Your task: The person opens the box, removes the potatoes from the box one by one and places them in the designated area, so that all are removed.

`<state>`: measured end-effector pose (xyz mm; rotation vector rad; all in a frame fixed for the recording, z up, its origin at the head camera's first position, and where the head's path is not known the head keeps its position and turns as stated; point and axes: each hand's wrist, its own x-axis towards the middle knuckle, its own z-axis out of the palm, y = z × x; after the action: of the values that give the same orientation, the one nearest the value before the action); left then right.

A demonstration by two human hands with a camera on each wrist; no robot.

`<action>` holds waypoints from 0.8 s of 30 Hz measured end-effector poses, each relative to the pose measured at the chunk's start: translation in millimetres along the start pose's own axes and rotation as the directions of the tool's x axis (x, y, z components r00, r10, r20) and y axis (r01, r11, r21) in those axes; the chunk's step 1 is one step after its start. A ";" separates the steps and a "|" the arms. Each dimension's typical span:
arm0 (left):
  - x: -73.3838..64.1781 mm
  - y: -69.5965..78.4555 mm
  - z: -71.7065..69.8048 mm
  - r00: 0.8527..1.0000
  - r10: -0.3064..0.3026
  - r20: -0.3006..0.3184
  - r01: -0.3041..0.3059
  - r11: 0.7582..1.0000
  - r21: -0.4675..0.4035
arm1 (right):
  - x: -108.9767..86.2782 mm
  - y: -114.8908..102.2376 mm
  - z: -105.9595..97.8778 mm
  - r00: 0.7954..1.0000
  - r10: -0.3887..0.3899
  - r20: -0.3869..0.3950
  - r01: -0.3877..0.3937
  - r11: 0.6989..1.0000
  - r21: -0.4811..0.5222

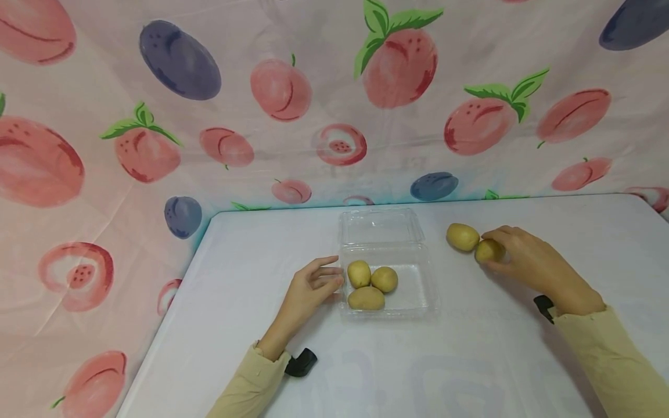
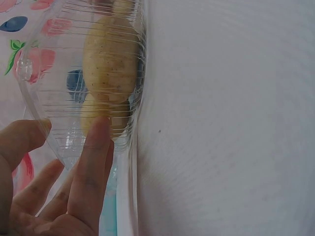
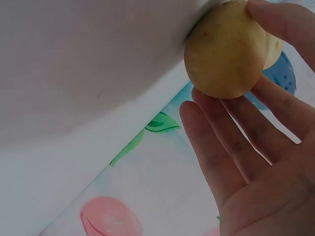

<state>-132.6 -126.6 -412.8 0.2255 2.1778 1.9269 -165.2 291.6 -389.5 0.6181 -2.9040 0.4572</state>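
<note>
A clear plastic clamshell box (image 1: 413, 290) lies with its lid folded back on the white table. Inside its left half are three potatoes, one of them an oblong potato (image 1: 366, 298) at the front. My left hand (image 1: 313, 288) is at the box's left side, fairly straight fingers (image 2: 91, 167) touching the ribbed wall and the thumb by the rim. Further right, my right hand (image 1: 528, 261) holds a potato (image 3: 224, 51) between thumb and fingertips, at the tabletop. Another potato (image 1: 462, 237) lies just left of the held one.
The lid (image 1: 381, 225) of the box lies toward the back edge of the white table (image 1: 486, 360). Behind and to the left hangs a pink cloth (image 1: 292, 35) printed with fruit. Each wrist carries a black camera mount, such as the left mount (image 1: 301, 363).
</note>
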 end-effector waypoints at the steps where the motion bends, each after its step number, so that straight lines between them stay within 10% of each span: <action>1: 0.1 0.0 0.0 1.000 0.000 0.001 0.000 1.000 -0.001 | -0.2 0.0 -0.1 1.000 0.000 0.000 0.000 1.000 -0.001; 24: 0.2 -1.2 -0.5 1.000 -0.002 0.014 0.003 1.000 -0.029 | 2.9 -26.3 -11.9 0.992 -0.080 -0.100 0.073 0.995 -0.067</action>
<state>-132.9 -127.2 -413.9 0.2307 2.1390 1.9481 -156.0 271.5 -370.6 0.6730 -2.7748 0.3746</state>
